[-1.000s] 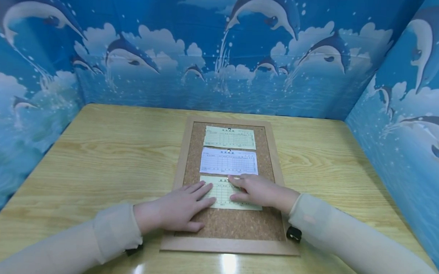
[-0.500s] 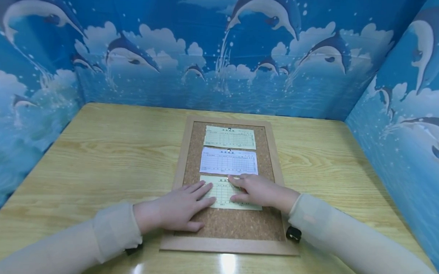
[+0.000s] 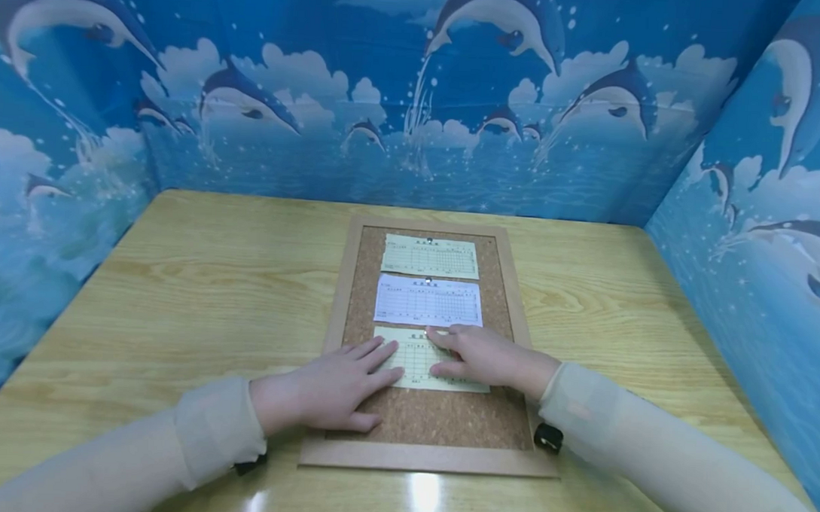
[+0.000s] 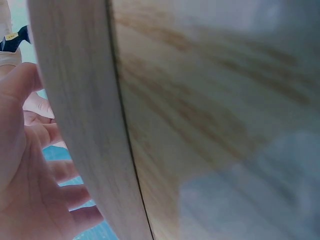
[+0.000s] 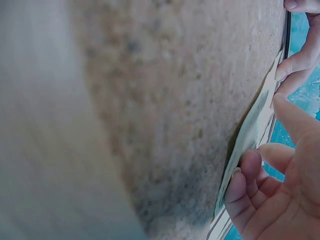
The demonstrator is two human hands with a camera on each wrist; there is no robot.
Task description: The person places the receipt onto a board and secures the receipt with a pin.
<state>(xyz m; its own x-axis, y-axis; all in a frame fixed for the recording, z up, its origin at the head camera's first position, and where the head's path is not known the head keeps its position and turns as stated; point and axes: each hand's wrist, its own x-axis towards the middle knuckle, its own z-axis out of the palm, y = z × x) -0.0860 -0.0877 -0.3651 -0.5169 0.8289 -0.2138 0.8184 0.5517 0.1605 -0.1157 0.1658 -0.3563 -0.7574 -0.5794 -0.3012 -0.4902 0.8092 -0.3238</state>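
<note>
A framed cork board (image 3: 438,419) lies flat with three printed paper slips on it. My left hand (image 3: 334,385) rests spread over the left end of the lowest pale green slip (image 3: 413,365), its thumb on the cork. My right hand (image 3: 484,356) touches the same slip from the right; its index fingertip lies at a small shiny pin (image 3: 425,333) on the slip's top edge. In the right wrist view the slip (image 5: 245,145) bows slightly off the cork, and some fingers of my right hand (image 5: 285,180) are bent against it. Any pinch there is hard to make out.
Above lie a white slip (image 3: 429,302) and another pale green slip (image 3: 430,258), each with a small dark pin at its top middle. The board's wooden frame (image 3: 430,459) borders the cork. Around it spreads a wood-grain table (image 3: 233,280), walled by dolphin-print cloth (image 3: 305,162).
</note>
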